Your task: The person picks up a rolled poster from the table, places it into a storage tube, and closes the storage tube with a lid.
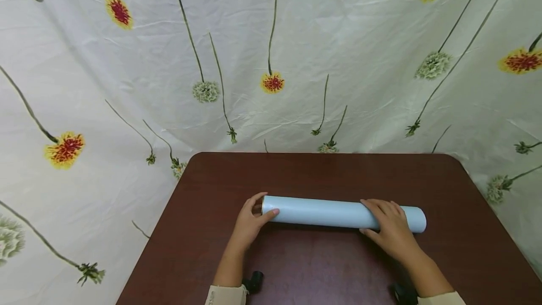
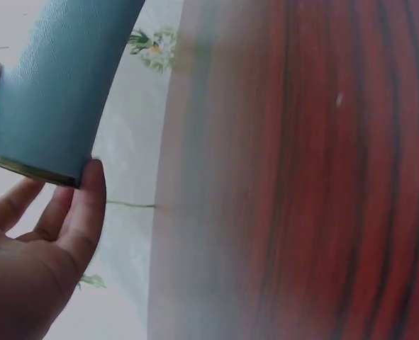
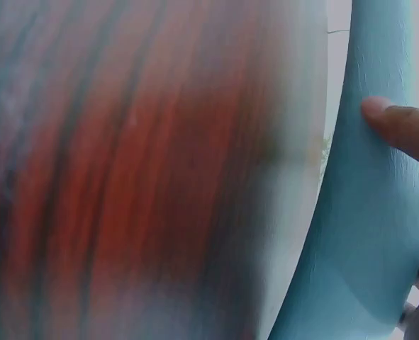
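A long light blue roll (image 1: 317,212) with a smooth, faintly textured surface lies crosswise in front of me, over the dark brown table. My left hand (image 1: 247,226) grips its left end, thumb on the near side and fingers round the end. The left wrist view shows a thin brownish rim at that end of the roll (image 2: 60,92), with fingertips against it. Towards the right end, my right hand (image 1: 394,233) holds the roll from above, fingers over the top and thumb low on the near side. In the right wrist view the thumb (image 3: 400,127) presses on the blue surface.
The brown table (image 1: 317,173) has rounded far corners. Behind and beside it hangs a white cloth (image 1: 364,36) printed with flowers. Black wrist straps with small dark devices (image 1: 255,281) sit at both wrists, below beige sleeves (image 1: 226,294).
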The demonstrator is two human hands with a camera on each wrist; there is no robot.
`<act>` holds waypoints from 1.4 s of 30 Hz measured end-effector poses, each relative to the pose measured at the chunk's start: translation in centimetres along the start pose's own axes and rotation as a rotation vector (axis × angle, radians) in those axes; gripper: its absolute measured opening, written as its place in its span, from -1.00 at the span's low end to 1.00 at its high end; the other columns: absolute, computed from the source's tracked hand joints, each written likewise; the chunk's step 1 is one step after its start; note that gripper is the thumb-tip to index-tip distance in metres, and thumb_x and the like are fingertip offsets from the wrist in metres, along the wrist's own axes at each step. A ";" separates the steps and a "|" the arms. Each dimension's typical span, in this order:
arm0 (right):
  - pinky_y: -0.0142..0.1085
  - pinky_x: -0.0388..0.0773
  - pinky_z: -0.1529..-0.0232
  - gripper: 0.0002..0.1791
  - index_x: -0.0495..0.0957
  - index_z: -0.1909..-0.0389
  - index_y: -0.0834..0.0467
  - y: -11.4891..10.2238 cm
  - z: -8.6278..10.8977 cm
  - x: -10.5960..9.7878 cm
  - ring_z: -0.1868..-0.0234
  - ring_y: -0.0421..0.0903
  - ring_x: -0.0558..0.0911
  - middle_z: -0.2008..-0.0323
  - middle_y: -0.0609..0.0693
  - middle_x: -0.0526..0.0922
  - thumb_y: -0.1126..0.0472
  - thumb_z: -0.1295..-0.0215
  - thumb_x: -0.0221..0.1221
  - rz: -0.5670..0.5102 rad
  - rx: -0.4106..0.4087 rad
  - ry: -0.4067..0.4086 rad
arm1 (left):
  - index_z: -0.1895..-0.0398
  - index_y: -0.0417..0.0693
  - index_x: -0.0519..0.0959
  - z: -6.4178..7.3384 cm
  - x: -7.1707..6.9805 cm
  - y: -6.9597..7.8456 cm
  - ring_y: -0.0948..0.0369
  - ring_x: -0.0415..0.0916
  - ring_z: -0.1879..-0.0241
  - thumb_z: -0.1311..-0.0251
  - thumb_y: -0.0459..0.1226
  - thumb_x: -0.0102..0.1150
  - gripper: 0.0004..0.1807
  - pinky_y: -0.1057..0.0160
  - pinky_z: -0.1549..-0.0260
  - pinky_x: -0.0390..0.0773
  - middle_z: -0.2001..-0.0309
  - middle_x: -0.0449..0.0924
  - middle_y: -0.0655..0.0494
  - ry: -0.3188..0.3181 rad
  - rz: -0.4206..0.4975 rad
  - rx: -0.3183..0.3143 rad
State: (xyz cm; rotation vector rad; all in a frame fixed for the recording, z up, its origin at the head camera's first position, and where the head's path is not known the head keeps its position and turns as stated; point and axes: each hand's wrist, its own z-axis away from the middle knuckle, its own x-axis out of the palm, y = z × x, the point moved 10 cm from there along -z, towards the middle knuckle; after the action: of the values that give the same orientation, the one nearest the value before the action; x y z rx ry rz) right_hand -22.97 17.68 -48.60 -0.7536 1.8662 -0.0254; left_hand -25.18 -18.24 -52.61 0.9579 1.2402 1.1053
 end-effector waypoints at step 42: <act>0.40 0.30 -0.25 0.14 -0.49 -0.57 0.33 6.0 3.2 2.5 -0.41 0.57 0.18 -0.48 0.60 -0.04 -0.37 -0.48 -0.11 -0.277 0.661 -0.344 | -0.66 0.12 -0.19 -0.5 -3.6 -3.6 -0.22 -0.22 -0.60 -0.43 0.15 0.05 -0.06 -0.38 -0.46 -0.02 -0.64 -0.22 -0.15 -0.077 -0.247 -0.139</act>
State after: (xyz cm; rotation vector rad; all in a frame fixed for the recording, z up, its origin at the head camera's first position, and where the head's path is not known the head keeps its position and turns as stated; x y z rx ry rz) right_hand -23.74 22.23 -54.18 -0.5009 1.2946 -0.6199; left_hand -25.28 -22.59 -55.35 0.7138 1.1680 0.9381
